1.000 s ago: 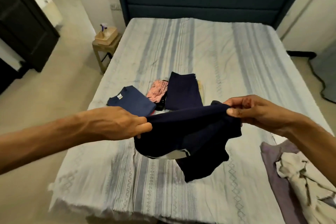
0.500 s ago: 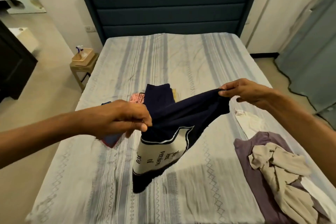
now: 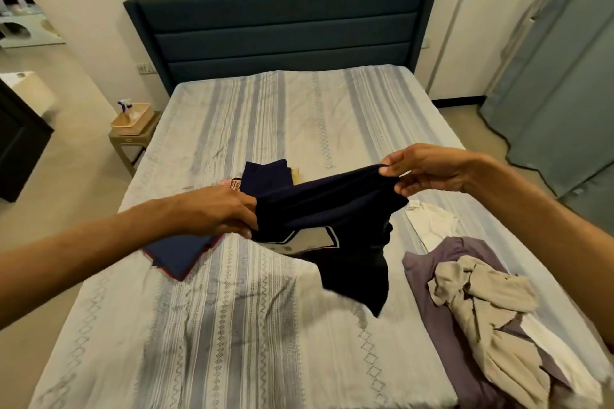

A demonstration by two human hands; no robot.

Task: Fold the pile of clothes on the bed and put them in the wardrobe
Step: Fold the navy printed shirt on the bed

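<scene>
Above the striped bed (image 3: 232, 325), the navy T-shirt (image 3: 335, 219) hangs stretched between the left hand (image 3: 216, 212) and right hand (image 3: 428, 171), each pinching an end, its long axis running left-right.

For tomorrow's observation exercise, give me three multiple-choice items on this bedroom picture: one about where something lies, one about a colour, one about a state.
1. Where does the purple garment lie?
A. on the floor
B. on the bed's right side
C. against the headboard

2. What colour is the headboard?
A. dark teal
B. red
C. white

3. How is the dark navy garment held?
A. flat on the bed
B. by one hand only
C. stretched between both hands above the bed

Answers:
1 B, it lies on the bed beneath a beige garment.
2 A, its padded panels are dark teal.
3 C, the left hand and right hand each grip an end.
</scene>
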